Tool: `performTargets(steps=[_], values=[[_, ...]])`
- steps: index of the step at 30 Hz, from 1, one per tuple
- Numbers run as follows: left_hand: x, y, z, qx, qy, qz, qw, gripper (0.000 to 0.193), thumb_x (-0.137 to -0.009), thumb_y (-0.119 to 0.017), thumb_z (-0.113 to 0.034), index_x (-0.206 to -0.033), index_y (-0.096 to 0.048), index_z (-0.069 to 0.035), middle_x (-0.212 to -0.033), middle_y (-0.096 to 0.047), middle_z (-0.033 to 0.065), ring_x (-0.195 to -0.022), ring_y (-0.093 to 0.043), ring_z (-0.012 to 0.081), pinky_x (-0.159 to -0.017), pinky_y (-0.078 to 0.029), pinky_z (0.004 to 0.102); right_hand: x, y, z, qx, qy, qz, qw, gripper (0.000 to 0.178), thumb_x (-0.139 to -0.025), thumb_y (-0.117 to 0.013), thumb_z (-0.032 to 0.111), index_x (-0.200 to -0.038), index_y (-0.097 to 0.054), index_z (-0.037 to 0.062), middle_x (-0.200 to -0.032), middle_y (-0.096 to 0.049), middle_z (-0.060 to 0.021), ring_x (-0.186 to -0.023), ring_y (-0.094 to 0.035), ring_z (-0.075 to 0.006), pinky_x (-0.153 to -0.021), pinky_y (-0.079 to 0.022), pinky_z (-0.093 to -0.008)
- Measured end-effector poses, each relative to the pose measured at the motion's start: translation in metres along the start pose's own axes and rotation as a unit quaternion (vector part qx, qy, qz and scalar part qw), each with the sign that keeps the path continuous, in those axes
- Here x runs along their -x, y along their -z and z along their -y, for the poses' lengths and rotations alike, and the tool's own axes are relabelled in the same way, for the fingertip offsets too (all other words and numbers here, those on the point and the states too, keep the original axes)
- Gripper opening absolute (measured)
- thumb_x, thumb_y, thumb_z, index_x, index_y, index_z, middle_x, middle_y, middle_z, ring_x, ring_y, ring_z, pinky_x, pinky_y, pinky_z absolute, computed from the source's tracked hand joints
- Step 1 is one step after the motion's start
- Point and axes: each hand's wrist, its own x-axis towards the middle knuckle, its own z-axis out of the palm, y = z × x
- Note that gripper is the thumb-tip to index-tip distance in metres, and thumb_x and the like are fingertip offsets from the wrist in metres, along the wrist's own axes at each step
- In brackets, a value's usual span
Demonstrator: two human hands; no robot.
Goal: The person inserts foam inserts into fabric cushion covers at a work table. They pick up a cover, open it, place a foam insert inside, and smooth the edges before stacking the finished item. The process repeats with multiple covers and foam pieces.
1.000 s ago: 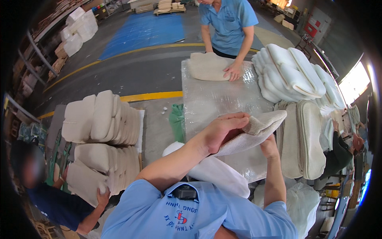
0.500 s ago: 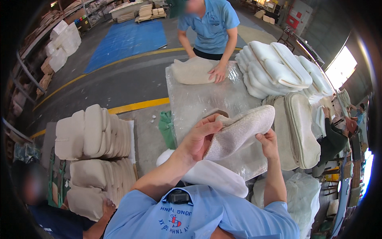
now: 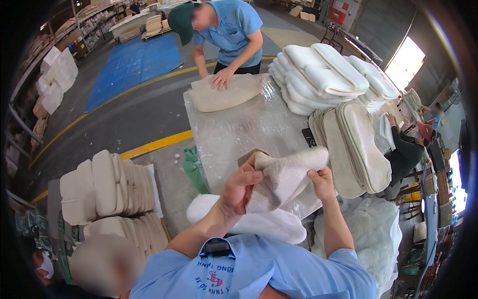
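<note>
My left hand [image 3: 241, 185] grips one end of a beige fabric cushion cover [image 3: 291, 177], its fingers partly hidden by the cloth. My right hand [image 3: 322, 183] pinches the opposite end between thumb and fingers. The cover hangs loosely crumpled between both hands, above the near edge of a plastic-wrapped table [image 3: 234, 137]. Beneath my left forearm and the cover lies a long white foam pad [image 3: 271, 225], close against my body. To the right of my right hand stands a stack of flat beige covers [image 3: 354, 149].
Across the table a co-worker [image 3: 229, 30] presses on a beige cushion [image 3: 224, 95]. White foam pads [image 3: 323, 70] are piled at the far right. A green cloth [image 3: 194, 169] hangs at the left edge. Beige cushion stacks [image 3: 107, 187] stand left, with another person nearby; a clear plastic bag [image 3: 366, 239] sits right.
The cover, earlier drawn out long and smooth, is now more crumpled between my hands. The co-worker opposite leans further over the cushion. The person at lower left has moved closer. My view has shifted slightly.
</note>
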Motion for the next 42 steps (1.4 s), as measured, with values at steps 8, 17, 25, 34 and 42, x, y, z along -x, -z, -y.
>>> performTargets(steps=[8, 17, 25, 34, 42], values=[[0.000, -0.003, 0.003, 0.045, -0.016, -0.015, 0.999, 0.041, -0.097, -0.076, -0.021, -0.131, -0.058, -0.006, -0.123, -0.069, 0.0098, -0.113, -0.069, 0.0204, -0.101, -0.056, 0.0368, 0.006, 0.014, 0.016, -0.032, -0.024, -0.006, 0.999, 0.027, -0.102, -0.074, 0.014, -0.127, -0.069, 0.0032, -0.120, -0.076, -0.0025, -0.108, -0.069, -0.0113, -0.097, -0.052, -0.0296], [0.022, -0.014, 0.013, 0.075, 0.099, 0.034, 0.992, 0.043, -0.099, -0.072, -0.017, -0.136, -0.059, -0.002, -0.124, -0.070, 0.0097, -0.112, -0.071, 0.0203, -0.100, -0.058, 0.0369, 0.048, 0.078, 0.088, 0.123, -0.017, -0.062, 0.990, 0.034, -0.099, -0.066, 0.002, -0.133, -0.068, 0.0025, -0.124, -0.073, -0.0039, -0.111, -0.067, -0.0132, -0.098, -0.052, -0.0313], [0.079, 0.001, 0.026, 0.070, 0.117, -0.005, 0.991, 0.033, -0.105, -0.064, -0.018, -0.134, -0.066, -0.002, -0.128, -0.072, 0.0070, -0.111, -0.071, 0.0158, -0.099, -0.055, 0.0314, 0.031, 0.002, 0.281, 0.349, -0.054, 0.477, 0.805, 0.045, -0.085, -0.088, 0.044, -0.071, -0.072, 0.0050, -0.067, -0.069, -0.0073, -0.056, -0.066, -0.0246, -0.057, -0.051, -0.0345], [0.130, 0.037, 0.017, -0.126, -0.032, -0.302, 0.944, 0.023, -0.111, -0.056, -0.021, -0.120, -0.072, -0.008, -0.105, -0.073, -0.0004, -0.095, -0.065, 0.0087, -0.086, -0.052, 0.0277, 0.033, -0.149, 0.082, 0.326, -0.197, 0.367, 0.849, 0.033, -0.091, -0.085, 0.034, -0.080, -0.074, 0.0049, -0.074, -0.070, -0.0060, -0.067, -0.068, -0.0164, -0.064, -0.053, -0.0323], [0.175, 0.034, 0.034, -0.144, -0.095, -0.434, 0.884, 0.021, -0.110, -0.058, -0.020, -0.109, -0.074, -0.006, -0.097, -0.070, -0.0010, -0.090, -0.059, 0.0081, -0.083, -0.048, 0.0272, 0.063, -0.181, 0.009, 0.249, -0.231, 0.409, 0.847, 0.031, -0.091, -0.084, 0.033, -0.082, -0.074, 0.0047, -0.076, -0.071, -0.0061, -0.069, -0.068, -0.0160, -0.065, -0.053, -0.0322]])
